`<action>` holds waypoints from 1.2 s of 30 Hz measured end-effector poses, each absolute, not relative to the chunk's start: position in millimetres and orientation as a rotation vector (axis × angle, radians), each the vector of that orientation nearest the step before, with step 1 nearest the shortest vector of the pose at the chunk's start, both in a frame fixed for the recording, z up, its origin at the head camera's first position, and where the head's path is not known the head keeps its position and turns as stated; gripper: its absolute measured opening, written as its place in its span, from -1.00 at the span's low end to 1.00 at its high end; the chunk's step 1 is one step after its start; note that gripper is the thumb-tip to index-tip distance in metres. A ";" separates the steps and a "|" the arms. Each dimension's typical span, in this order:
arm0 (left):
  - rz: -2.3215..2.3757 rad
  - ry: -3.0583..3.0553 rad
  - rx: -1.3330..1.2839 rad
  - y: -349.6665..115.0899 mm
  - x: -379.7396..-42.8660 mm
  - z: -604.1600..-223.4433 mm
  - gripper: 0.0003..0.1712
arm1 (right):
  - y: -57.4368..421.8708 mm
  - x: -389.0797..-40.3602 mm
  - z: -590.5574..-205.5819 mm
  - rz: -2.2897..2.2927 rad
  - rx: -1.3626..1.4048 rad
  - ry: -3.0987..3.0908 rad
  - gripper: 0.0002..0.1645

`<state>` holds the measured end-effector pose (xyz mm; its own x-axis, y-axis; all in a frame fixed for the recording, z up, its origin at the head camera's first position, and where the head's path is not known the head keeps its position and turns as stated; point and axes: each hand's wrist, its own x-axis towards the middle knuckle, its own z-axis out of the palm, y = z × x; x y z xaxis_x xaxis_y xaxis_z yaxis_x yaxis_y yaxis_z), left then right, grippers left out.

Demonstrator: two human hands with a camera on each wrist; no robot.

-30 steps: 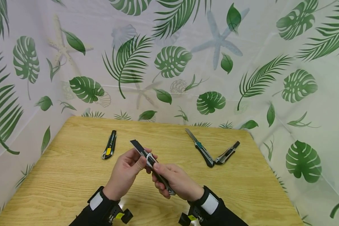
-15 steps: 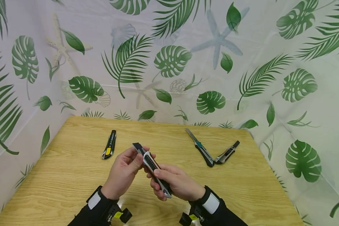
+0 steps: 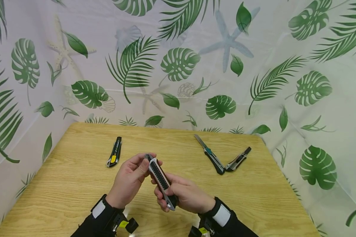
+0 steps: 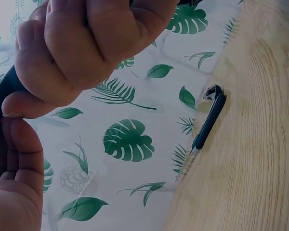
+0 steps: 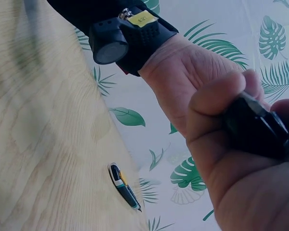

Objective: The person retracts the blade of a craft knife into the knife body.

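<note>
A black and silver utility knife (image 3: 159, 174) is held between both hands above the table. My left hand (image 3: 129, 181) pinches its front end between thumb and fingers. Around the handle curl the fingers of my right hand (image 3: 188, 194), and the right thumb lies along its grooved track. No length of blade shows past the knife's tip. The right wrist view shows the dark butt of the utility knife (image 5: 255, 127) in the right palm; in the left wrist view only a dark piece of the utility knife (image 4: 7, 94) shows between the hands.
On the wooden table (image 3: 77, 184), a black and yellow utility knife (image 3: 114, 152) lies to the left. Right of centre lies a teal and black utility knife (image 3: 210, 154) with its blade out, beside a smaller black and silver one (image 3: 238, 160). A leaf-print cloth (image 3: 178, 108) hangs behind.
The long blade that stuck out of the held knife has slid back into the handle. My right thumb has moved down the track, and the knife has turned so its track shows more.
</note>
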<state>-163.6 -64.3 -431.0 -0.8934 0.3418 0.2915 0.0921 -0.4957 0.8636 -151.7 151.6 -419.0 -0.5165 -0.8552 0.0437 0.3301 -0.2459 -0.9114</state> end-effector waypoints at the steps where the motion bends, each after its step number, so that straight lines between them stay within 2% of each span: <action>1: 2.509 1.491 0.656 -64.2 -163.8 -431.0 -0.66 | 151.5 -151.4 -419.6 -1.865 -0.723 1.172 -0.55; 14: 2.472 1.570 0.540 -62.2 -165.8 -429.0 -0.63 | 148.7 -146.9 -418.9 -1.885 -0.577 1.244 -0.58; 36: 2.453 1.656 0.440 -61.1 -165.4 -430.3 -0.55 | 148.6 -146.9 -422.9 -1.901 -0.572 1.278 -0.54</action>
<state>-165.4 -61.1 -430.3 -0.9459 0.2840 0.1572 0.0397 -0.3794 0.9244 -146.9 148.6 -422.9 -0.6101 -0.7909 -0.0473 0.3422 -0.2091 -0.9161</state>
